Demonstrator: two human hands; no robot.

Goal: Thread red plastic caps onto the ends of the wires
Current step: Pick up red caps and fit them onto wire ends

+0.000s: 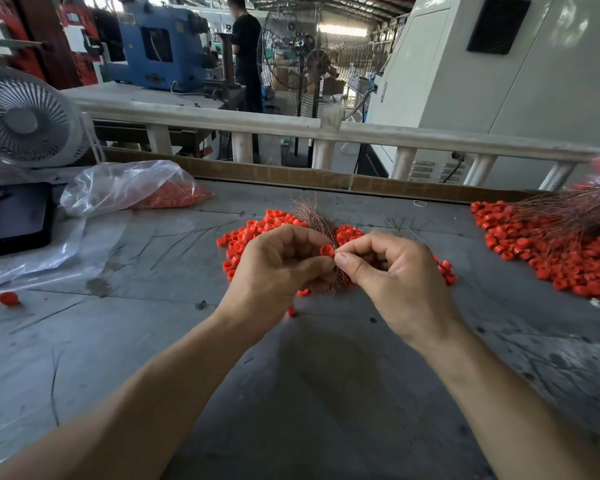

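My left hand point(274, 265) grips a bundle of thin coppery wires point(314, 218) that fans up behind my fingers, and its fingertips hold a red plastic cap point(326, 251). My right hand point(392, 271) pinches something thin right beside that cap, thumb against forefinger; the wire end itself is too fine to make out. Both hands hover above a loose pile of red caps point(253, 233) on the grey table point(326, 393).
A heap of capped wires point(555, 251) lies at the right. A clear bag of red caps point(136, 188) sits back left, beside a desk fan point(25, 119) and a black tray point(14, 220). One stray cap point(9, 298) lies far left. Loose wires are scattered on the table.
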